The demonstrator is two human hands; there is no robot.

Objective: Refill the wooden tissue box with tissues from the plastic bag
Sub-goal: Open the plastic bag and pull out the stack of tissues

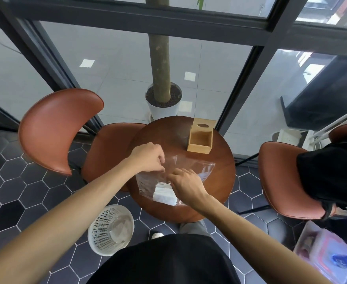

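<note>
A clear plastic bag (197, 167) lies flat on the small round wooden table (221, 181), with a white stack of tissues (164, 194) inside its near end. My left hand (148, 157) pinches the bag's upper edge on the left. My right hand (186, 182) pinches the same edge just right of it, above the tissues. The wooden tissue box (200, 138) stands at the table's far side, open on top and looking empty, its lid with an oval slot (204, 124) slid back.
A white perforated waste basket (111, 229) stands on the tiled floor near left of the table. Brown chairs sit at the left (53, 128) and right (287, 181). A potted tree (162, 101) stands behind the table by the glass wall. A plastic container (324, 249) rests at lower right.
</note>
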